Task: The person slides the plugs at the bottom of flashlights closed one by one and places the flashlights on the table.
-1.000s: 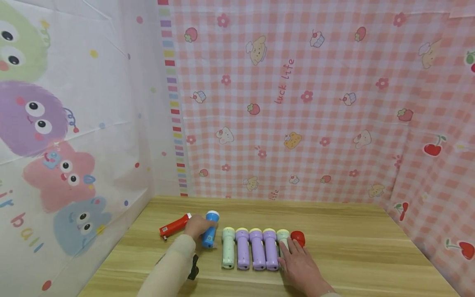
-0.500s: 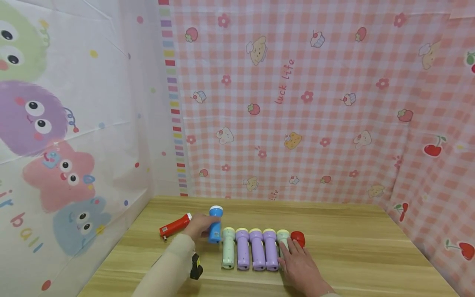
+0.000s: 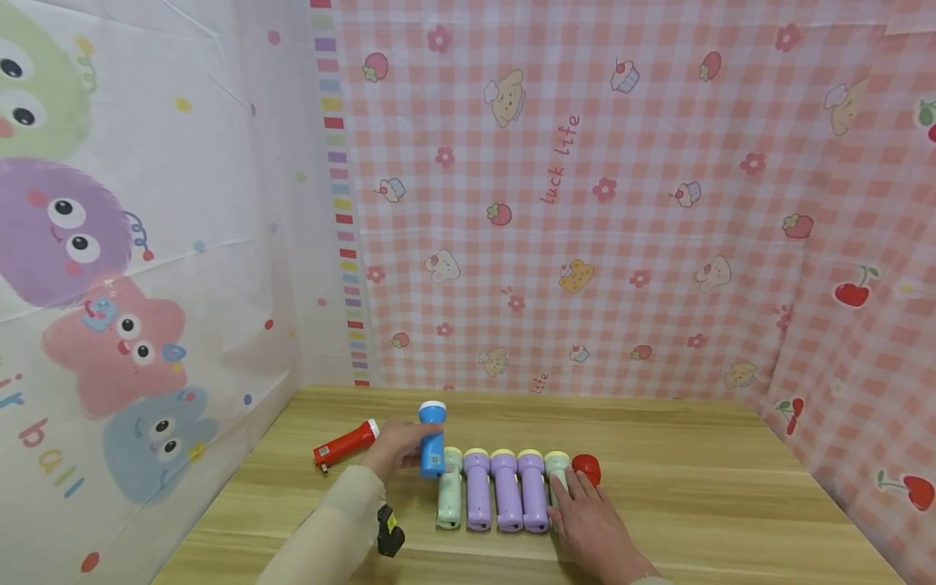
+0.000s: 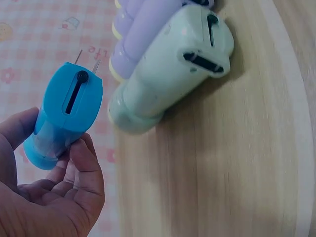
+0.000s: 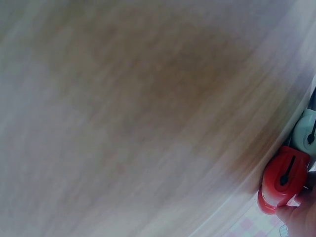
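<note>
My left hand [image 3: 398, 445] holds a blue flashlight [image 3: 433, 457] by its body, white lens end away from me, overlapping the left end of a row of flashlights. Two metal plug prongs stick out near its tail in the left wrist view, where thumb and fingers curl about the blue body [image 4: 74, 106]. That row runs from a pale green flashlight [image 3: 449, 502] through several purple ones [image 3: 478, 496] to a second pale green flashlight [image 3: 558, 461] and a red one [image 3: 587, 467]. Over these last two rests my right hand [image 3: 592, 520], fingers extended, hiding most of their bodies.
Another red flashlight [image 3: 344, 446] lies slanted on the wooden table [image 3: 695, 487], left of my left hand. A black device [image 3: 390, 532] sits at the left wrist. Patterned curtains [image 3: 468, 203] close off the back and sides.
My left hand has carried the blue flashlight rightward and a little away from me, up to the left end of the row, turning it straighter. The right hand stays put.
</note>
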The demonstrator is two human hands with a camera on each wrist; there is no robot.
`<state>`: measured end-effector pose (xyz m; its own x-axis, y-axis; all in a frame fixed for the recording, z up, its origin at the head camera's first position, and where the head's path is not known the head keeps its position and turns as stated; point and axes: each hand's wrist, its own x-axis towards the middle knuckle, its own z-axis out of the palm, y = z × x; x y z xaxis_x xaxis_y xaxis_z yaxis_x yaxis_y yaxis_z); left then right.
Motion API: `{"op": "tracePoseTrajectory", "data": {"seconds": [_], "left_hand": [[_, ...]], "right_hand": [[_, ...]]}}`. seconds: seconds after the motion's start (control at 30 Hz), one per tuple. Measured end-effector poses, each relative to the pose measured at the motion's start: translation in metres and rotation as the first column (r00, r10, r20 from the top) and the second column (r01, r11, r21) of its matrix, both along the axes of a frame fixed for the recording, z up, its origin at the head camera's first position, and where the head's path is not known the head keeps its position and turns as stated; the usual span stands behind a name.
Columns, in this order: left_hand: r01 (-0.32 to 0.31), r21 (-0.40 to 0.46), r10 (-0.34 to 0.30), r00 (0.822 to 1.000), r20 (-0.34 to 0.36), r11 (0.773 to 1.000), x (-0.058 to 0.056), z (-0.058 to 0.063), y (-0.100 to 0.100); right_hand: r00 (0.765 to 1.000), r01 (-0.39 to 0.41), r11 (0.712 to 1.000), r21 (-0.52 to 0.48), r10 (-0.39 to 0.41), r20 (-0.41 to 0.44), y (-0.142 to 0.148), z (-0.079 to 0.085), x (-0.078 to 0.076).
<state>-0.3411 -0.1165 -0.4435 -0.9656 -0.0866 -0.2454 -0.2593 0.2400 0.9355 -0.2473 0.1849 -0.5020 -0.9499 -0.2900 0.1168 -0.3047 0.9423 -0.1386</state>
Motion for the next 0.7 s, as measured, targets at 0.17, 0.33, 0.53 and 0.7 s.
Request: {"op": "tracePoseTrajectory", "data": {"seconds": [0.17, 0.33, 0.53, 0.7], "left_hand": [[0.022, 0.037, -0.021, 0.999, -0.026, 0.999, 0.006, -0.002, 0.006], [0.036, 0.074, -0.034, 0.999, -0.032, 0.997, 0.010, -0.005, 0.011], [0.036, 0.102, -0.033, 0.999, -0.035, 0.994, 0.017, -0.005, 0.018], [0.063, 0.106, -0.059, 0.997, -0.041, 0.992, 0.023, 0.000, 0.025]], "right_hand": [[1.000, -0.006, 1.000, 0.004, 0.006, -0.016, 0.000, 0.000, 0.001], [1.000, -0.009, 1.000, 0.002, 0.009, -0.022, 0.000, 0.000, 0.001], [0.999, -0.009, 1.000, 0.002, 0.009, -0.035, -0.001, 0.001, 0.001], [1.000, -0.005, 1.000, 0.000, 0.005, -0.026, 0.000, 0.001, 0.001]]}}
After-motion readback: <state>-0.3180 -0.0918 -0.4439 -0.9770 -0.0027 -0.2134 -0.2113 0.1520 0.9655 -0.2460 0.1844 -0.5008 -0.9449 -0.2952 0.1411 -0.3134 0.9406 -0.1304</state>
